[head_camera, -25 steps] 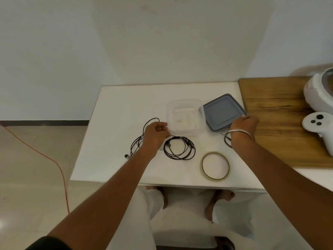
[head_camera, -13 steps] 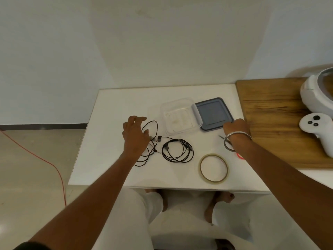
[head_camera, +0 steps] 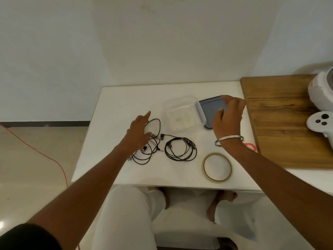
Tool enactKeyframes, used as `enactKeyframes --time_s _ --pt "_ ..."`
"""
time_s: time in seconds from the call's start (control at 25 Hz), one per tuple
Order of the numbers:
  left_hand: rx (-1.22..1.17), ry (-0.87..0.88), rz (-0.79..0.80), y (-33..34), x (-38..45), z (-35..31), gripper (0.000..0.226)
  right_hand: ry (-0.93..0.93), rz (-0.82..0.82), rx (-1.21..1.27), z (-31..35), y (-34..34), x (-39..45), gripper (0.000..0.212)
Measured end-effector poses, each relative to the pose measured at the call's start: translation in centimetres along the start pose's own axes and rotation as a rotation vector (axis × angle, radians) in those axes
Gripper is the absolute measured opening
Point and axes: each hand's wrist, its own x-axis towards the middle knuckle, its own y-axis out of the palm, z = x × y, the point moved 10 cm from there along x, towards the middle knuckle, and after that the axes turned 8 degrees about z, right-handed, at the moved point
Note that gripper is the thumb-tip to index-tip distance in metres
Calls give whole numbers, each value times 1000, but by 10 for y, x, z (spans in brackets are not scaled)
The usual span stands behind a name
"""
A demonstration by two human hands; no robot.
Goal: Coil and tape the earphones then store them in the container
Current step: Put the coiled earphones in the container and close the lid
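While the left hand lies over a loose tangle of earphones near the table's left edge, its fingers are straight and spread, holding nothing; whether the palm touches the wire cannot be told. Just right of that tangle lies a second pair of earphones, coiled in neat loops, flat on the table and apart from both hands. A clear container sits open toward the far edge, and a grey lid lies beside it on its right, touching or nearly so. Above the lid hovers the right hand, fingers loosely bent and apart, gripping nothing, a bangle on its wrist. A tape roll lies flat near the front edge. Red scissor handles peek out behind the right wrist, beside a wooden board.
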Motion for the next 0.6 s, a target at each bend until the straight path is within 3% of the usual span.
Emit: enactKeyframes --time_s 0.12,0.32,0.6 --pt "-120 -93 -24 -4 5 12 66 -121 79 29 27 21 -9 39" --pt "-108 -177 -14 -9 1 17 29 -234 312 39 55 72 -40 45" --pt "-25 -118 116 -5 -27 23 23 -300 568 -20 71 124 -76 38"
